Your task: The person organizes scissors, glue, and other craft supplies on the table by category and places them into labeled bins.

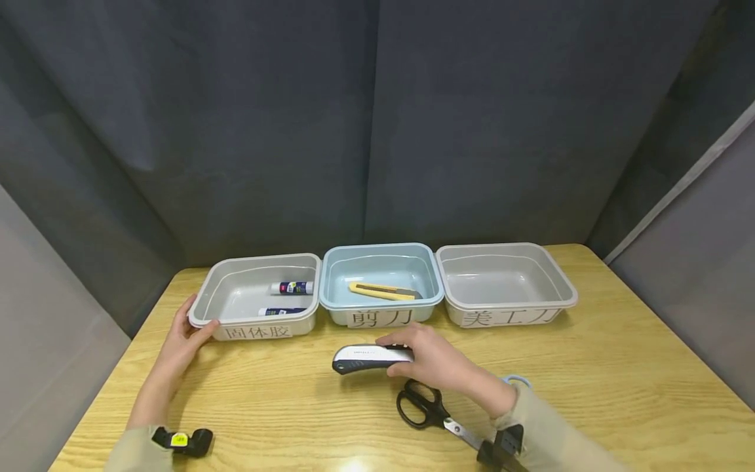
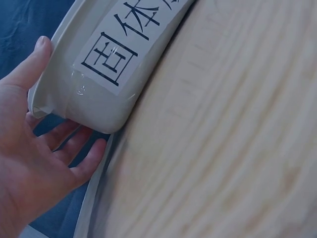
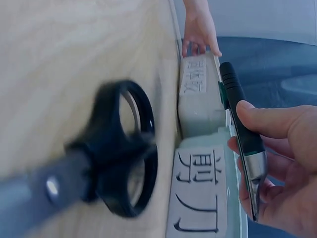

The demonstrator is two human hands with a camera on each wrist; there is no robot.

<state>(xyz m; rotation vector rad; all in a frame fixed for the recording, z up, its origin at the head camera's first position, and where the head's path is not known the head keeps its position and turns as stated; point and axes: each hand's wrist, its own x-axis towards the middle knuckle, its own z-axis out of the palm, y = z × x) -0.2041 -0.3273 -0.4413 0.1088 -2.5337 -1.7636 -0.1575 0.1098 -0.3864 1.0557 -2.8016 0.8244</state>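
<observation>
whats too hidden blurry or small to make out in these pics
- Blue loop: in the head view, the rest of what it belongs to is hidden behind the right arm.
- Black scissors: blade tips covered by the wrist camera in the head view, cut off by the left edge in the right wrist view.
- White-and-black cutter: one end behind the right grip, head view.
- Glue sticks: print too small, head view.

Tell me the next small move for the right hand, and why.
Probably move the right hand, holding the silver-and-black utility knife, over the grey rectangular plastic bin on the right: its white paper label reads "utility knife" in Chinese, though a slim yellow cutter lies in the blue plastic bin.
</observation>
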